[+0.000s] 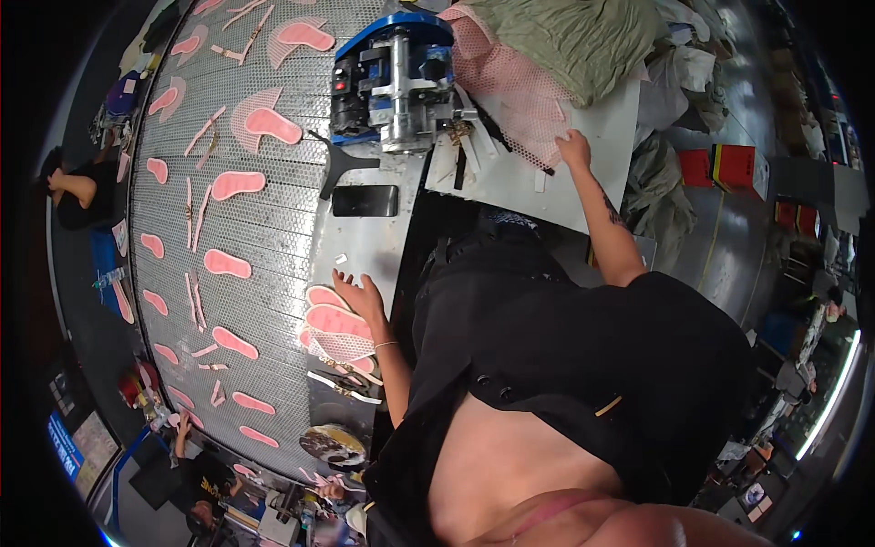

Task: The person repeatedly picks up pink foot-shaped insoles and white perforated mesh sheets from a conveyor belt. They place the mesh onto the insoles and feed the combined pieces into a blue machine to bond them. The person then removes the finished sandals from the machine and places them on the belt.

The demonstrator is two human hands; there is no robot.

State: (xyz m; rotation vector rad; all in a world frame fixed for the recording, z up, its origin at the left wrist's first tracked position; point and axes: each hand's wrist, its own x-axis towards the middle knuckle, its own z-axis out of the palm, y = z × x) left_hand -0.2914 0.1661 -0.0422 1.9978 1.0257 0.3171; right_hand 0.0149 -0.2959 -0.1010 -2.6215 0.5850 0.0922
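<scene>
At the upper right of centre, our right hand point(572, 150) meets the edge of the pink mesh point(527, 114), though we cannot tell whether its fingers pinch it; the holey cloth looks light and limp, best gripped by its border. Left of centre, our left hand point(363, 297), fingers apart, is just beside flat, rounded pink soles point(337, 320), probably soft and bendy.

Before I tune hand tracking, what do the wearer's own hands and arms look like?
The left hand and right hand are ungloved. A thin, light band circles the left wrist; a dark marking, seemingly a tattoo, shows on the right forearm. The black top leaves both forearms bare.
</scene>
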